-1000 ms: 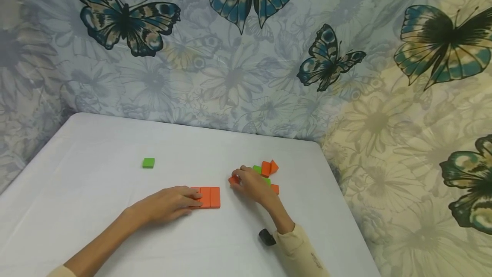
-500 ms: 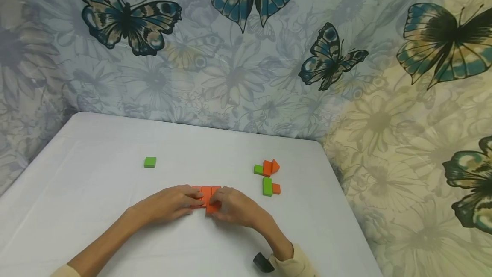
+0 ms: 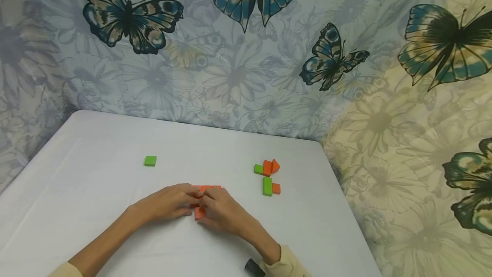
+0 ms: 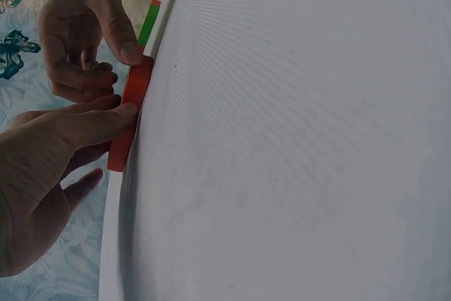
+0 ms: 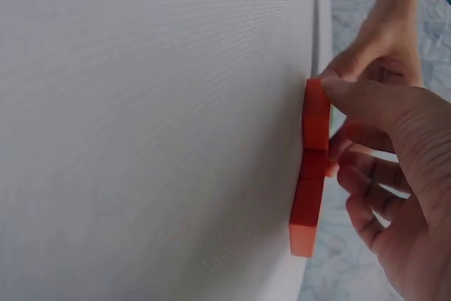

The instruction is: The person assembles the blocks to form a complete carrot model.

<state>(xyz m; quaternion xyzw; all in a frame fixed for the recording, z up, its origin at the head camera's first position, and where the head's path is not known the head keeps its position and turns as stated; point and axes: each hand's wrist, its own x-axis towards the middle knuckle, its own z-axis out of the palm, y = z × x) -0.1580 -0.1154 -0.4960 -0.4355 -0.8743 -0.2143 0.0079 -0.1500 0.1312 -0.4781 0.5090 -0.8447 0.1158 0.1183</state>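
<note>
the right hand (image 3: pixel 223 211) is pinching an orange block (image 3: pixel 199 213); just beyond that grip an orange row (image 3: pixel 207 187) is lying, the left hand (image 3: pixel 171 202) is holding its left end, and a green block (image 3: pixel 267 186) is resting farther right.

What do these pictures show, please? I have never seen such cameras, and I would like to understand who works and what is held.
There is no machine: a person works with two bare hands. The wide view comes from a camera on the head, looking forward and down; the two close, sideways-looking views come from cameras on each wrist. On the white table, the left hand holds the left end of an orange row. The right hand pinches an orange block at the row's near side. A green block lies alone farther back; more green and orange pieces lie to the right.
</note>
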